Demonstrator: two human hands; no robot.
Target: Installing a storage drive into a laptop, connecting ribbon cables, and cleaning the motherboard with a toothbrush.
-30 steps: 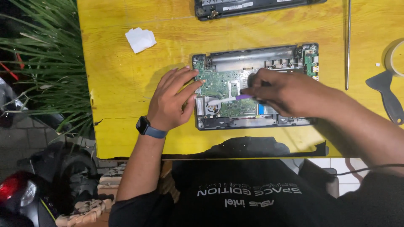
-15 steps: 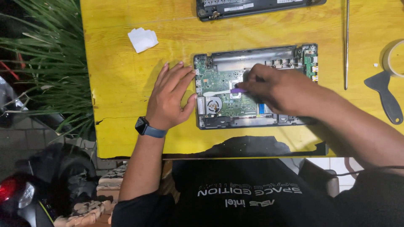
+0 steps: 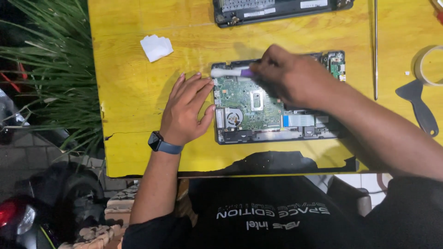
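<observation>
An opened laptop base [image 3: 277,133] lies on the yellow table [image 3: 134,92], its green circuit board [image 3: 244,99] and small round fan [image 3: 233,117] exposed. My left hand [image 3: 187,110] rests flat on the table against the base's left edge, fingers spread, holding nothing. My right hand [image 3: 293,78] grips a small brush with a purple handle and white head [image 3: 228,72]. The brush head lies over the base's upper left corner.
A folded white tissue [image 3: 157,47] lies at upper left. A black laptop part [image 3: 281,9] sits at the far edge. A thin metal rod [image 3: 375,46], a tape roll [image 3: 429,64] and a dark scraper [image 3: 420,108] lie at right. Green plant leaves [image 3: 50,69] stand left of the table.
My right hand moved from the board's middle up toward the base's upper left corner with the brush. My left hand slid slightly left, off the board onto the table.
</observation>
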